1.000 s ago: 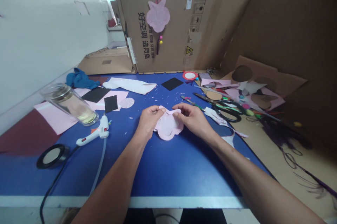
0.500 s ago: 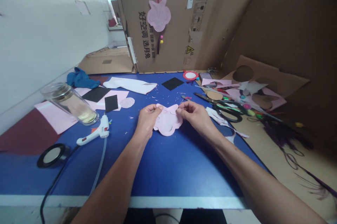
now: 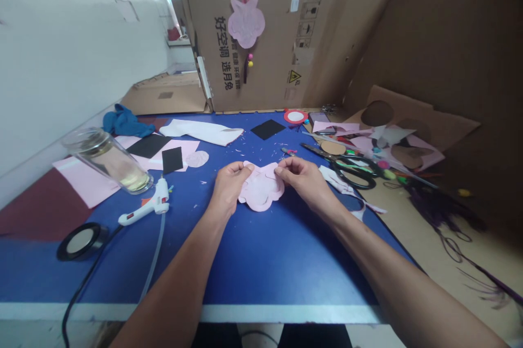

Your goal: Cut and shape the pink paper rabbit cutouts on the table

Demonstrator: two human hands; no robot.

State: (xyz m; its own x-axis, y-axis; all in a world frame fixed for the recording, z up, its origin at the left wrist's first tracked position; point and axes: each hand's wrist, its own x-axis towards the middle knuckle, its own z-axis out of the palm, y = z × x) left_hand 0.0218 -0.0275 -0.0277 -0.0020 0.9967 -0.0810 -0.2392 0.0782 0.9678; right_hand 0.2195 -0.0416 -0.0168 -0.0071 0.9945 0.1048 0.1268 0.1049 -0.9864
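"Holding what there?"
"My left hand (image 3: 229, 185) and right hand (image 3: 303, 176) are pinching a pink scalloped cutout (image 3: 261, 191) by its top points (one each); I'm holding it over the blue surface (image 3: 286, 266)."

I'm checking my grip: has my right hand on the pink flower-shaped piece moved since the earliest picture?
Yes: your right hand has shifted slightly rightward, judged against the flat black sheet beyond it on the blue tabletop.

Blue cloth (image 3: 127, 121) behind glass jar (image 3: 114, 160); black roll (image 3: 96, 239) at front left.
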